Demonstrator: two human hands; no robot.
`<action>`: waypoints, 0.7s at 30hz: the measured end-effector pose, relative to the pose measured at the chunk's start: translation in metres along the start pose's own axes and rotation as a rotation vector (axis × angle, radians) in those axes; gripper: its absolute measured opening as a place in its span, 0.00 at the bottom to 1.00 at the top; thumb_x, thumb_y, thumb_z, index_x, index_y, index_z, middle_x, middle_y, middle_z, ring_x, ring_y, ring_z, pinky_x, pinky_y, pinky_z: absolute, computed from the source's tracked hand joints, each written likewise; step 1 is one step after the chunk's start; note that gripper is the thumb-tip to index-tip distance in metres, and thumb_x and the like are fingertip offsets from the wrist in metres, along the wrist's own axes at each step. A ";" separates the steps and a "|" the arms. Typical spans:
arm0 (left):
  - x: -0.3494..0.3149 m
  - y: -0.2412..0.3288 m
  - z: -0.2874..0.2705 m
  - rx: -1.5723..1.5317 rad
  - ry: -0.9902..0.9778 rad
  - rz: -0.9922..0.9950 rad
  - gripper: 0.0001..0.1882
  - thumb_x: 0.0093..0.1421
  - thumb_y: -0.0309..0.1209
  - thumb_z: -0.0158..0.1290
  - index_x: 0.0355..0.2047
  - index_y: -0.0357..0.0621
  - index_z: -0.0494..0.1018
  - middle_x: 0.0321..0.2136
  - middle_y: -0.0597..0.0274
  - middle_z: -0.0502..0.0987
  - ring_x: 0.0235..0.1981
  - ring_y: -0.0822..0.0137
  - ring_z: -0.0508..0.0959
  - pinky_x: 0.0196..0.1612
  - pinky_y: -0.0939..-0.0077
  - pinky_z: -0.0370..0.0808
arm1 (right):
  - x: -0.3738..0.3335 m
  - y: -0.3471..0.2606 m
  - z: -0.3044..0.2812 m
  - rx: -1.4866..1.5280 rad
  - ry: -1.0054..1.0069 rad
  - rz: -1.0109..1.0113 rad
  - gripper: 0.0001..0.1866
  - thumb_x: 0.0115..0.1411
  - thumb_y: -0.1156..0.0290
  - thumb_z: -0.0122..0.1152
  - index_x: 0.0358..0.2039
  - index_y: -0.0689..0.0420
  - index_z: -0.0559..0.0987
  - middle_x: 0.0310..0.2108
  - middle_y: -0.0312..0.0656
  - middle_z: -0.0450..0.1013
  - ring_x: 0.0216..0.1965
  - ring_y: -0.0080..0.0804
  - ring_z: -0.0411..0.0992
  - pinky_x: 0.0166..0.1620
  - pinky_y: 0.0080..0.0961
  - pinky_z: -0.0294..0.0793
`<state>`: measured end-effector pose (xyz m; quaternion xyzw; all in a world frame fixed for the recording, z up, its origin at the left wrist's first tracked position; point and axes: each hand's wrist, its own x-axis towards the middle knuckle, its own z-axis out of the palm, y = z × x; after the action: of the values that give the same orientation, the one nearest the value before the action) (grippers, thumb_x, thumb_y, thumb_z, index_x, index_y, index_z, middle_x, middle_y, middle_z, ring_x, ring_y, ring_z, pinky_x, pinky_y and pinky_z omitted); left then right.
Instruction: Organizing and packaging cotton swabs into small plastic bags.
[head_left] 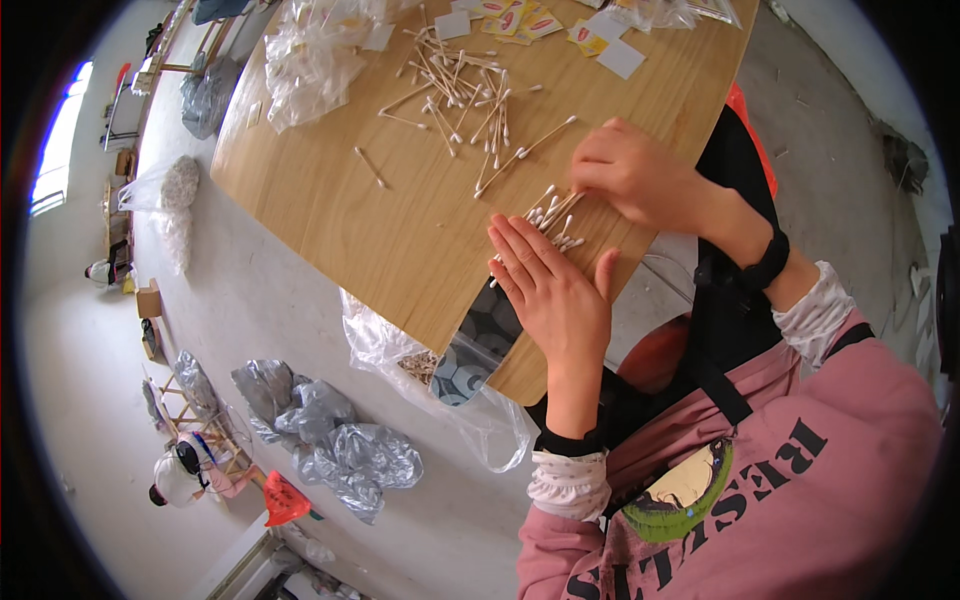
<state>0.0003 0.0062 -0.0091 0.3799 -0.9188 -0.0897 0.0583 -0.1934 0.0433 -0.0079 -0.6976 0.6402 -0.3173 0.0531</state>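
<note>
cotton swab bundle (553, 215) between both hands, touching.

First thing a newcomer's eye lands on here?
The two hands at centre: the left hand lies flat beside a small bunch of cotton swabs on the wooden table, while the right hand pinches the bunch from above. Behind them, loose cotton swabs lie scattered near clear plastic bags.

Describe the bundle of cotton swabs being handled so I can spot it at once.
On the wooden table, near its front edge, the left hand and right hand meet. Between them lies the swab bundle: swabs side by side, unlike the loose swabs scattered farther back.
</note>
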 end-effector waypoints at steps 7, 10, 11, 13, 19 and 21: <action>-0.007 0.002 -0.004 -0.039 -0.008 0.003 0.53 0.64 0.61 0.46 0.68 0.23 0.43 0.70 0.32 0.45 0.73 0.43 0.44 0.72 0.51 0.42 | -0.008 0.040 -0.040 -0.145 0.017 0.093 0.04 0.54 0.77 0.61 0.32 0.56 0.77 0.37 0.38 0.73 0.44 0.41 0.70 0.51 0.34 0.66; -0.015 0.000 -0.012 -0.030 -0.027 -0.017 0.54 0.63 0.61 0.45 0.68 0.23 0.43 0.70 0.31 0.45 0.73 0.42 0.44 0.72 0.51 0.41 | 0.011 0.041 -0.024 -0.152 0.078 0.058 0.03 0.55 0.73 0.61 0.31 0.56 0.77 0.33 0.39 0.74 0.39 0.41 0.72 0.47 0.35 0.67; -0.016 0.003 -0.009 -0.039 -0.028 -0.008 0.54 0.63 0.61 0.45 0.68 0.23 0.43 0.70 0.31 0.45 0.73 0.42 0.44 0.72 0.51 0.41 | 0.014 0.040 -0.020 -0.166 0.085 0.073 0.03 0.55 0.72 0.62 0.31 0.56 0.77 0.33 0.38 0.74 0.39 0.40 0.72 0.47 0.36 0.67; -0.017 0.008 -0.004 -0.070 -0.038 0.008 0.54 0.63 0.62 0.46 0.68 0.22 0.42 0.70 0.31 0.43 0.73 0.42 0.42 0.72 0.50 0.40 | 0.025 0.022 -0.003 -0.153 0.064 0.013 0.04 0.55 0.71 0.62 0.31 0.56 0.78 0.33 0.38 0.74 0.40 0.39 0.72 0.48 0.35 0.67; -0.022 0.002 -0.008 -0.127 0.009 -0.063 0.57 0.62 0.62 0.48 0.69 0.23 0.39 0.71 0.31 0.40 0.74 0.42 0.38 0.71 0.47 0.35 | 0.037 -0.023 0.024 0.187 -0.064 -0.062 0.05 0.56 0.73 0.63 0.34 0.56 0.80 0.35 0.38 0.75 0.42 0.36 0.73 0.52 0.33 0.67; -0.020 -0.001 -0.010 -0.101 0.019 -0.074 0.58 0.62 0.63 0.48 0.69 0.23 0.38 0.71 0.32 0.40 0.74 0.43 0.37 0.71 0.46 0.34 | 0.028 -0.022 0.019 0.275 -0.031 -0.023 0.06 0.56 0.75 0.62 0.36 0.56 0.80 0.37 0.39 0.75 0.43 0.37 0.72 0.53 0.33 0.66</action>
<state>0.0166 0.0187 -0.0006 0.4111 -0.8978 -0.1344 0.0828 -0.1654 0.0150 -0.0015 -0.6960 0.5817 -0.3916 0.1544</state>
